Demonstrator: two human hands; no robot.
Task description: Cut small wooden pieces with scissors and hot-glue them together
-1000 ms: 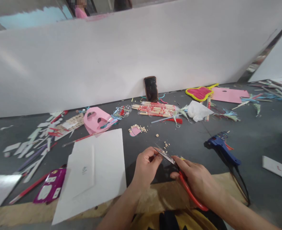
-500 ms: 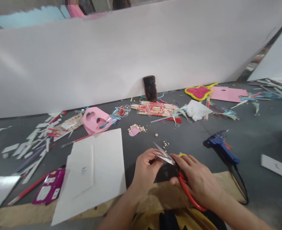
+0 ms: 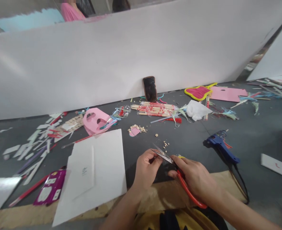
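Observation:
My right hand [image 3: 193,175] is wrapped round the red handles of a pair of scissors [image 3: 166,157]. Their metal blades point to the upper left and reach my left hand [image 3: 147,166]. The thumb and forefinger of that hand are pinched together by the blade; whatever lies between them is too small or hidden to make out. Just beyond the blades, several small beige bits [image 3: 165,145] are scattered on the dark table. Farther off lies a small pink piece [image 3: 134,131] edged with more beige bits. Something yellow [image 3: 181,156] shows partly behind my right hand.
A blue glue gun [image 3: 221,146] with a black cord lies to the right. White sheets [image 3: 105,166] and a purple packet [image 3: 50,188] cover the left side. A phone [image 3: 150,88] leans on the white partition [image 3: 122,57], behind wrapped sticks [image 3: 155,109]. A pink mask-like cutout [image 3: 96,119] lies left.
The scissor blades have drawn closer together, and the fingers of my right hand have curled in on the handles. My left hand has barely moved.

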